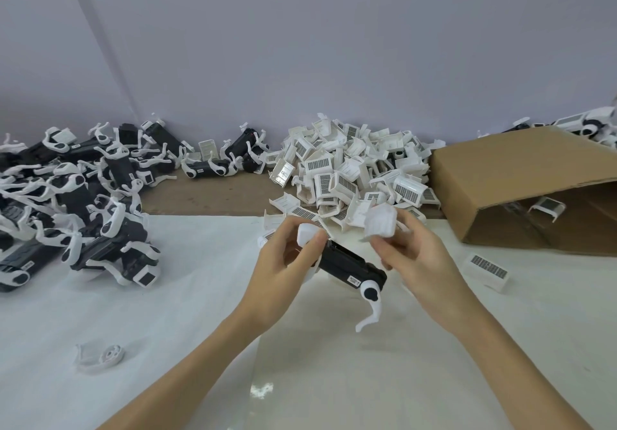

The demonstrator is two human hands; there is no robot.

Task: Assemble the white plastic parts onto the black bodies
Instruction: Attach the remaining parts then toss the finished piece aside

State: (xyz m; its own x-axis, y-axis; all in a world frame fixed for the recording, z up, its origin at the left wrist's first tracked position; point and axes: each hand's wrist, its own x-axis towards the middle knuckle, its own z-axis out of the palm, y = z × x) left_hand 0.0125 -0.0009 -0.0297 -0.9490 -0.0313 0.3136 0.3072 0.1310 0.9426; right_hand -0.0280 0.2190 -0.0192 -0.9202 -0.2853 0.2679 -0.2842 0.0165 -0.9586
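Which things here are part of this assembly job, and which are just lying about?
In the job: black body in left hand; white part in right hand; pile of white parts; pile of bodies.
Lying about: cardboard box; round white piece.

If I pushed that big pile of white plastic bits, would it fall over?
Probably, yes. The white pile is loose parts heaped at odd angles, so pieces would likely slide and tumble. They look thin and hollow, so likely light. Their boxy shapes suggest they'd skid on the table, not roll.
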